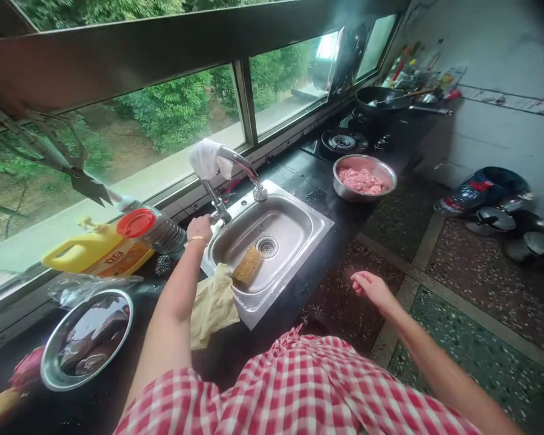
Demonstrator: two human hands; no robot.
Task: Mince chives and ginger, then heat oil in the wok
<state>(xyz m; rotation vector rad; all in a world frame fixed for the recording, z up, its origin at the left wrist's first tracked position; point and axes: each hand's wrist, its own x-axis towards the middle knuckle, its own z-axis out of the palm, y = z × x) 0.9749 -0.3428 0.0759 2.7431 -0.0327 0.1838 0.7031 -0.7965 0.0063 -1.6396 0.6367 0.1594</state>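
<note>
The left hand [200,228] is at the low part of the shiny tap [242,162], by the window side of the sink [294,226]. Its fingers are curled in on the tap's handle (the tips are hard to see). The tap stands at the back of the sink, and its bent neck reaches over the sink's edge. A white cloth [205,158] hangs on the neck.

The right hand [372,289] is up in the air, over the floor [453,326], well apart from the sink. Its fingers are bent in and close together, so the gap is narrow.

A yellow-brown sponge [248,266] lies in the sink, near the drain [267,247]. A pale yellow rag [213,305] lies at the near left corner, partly over the edge. A metal bowl [365,194] of pink meat [362,179] sits past the sink. A jar [168,232] with a red lid is near the left hand, beside a yellow jug [88,251].
</note>
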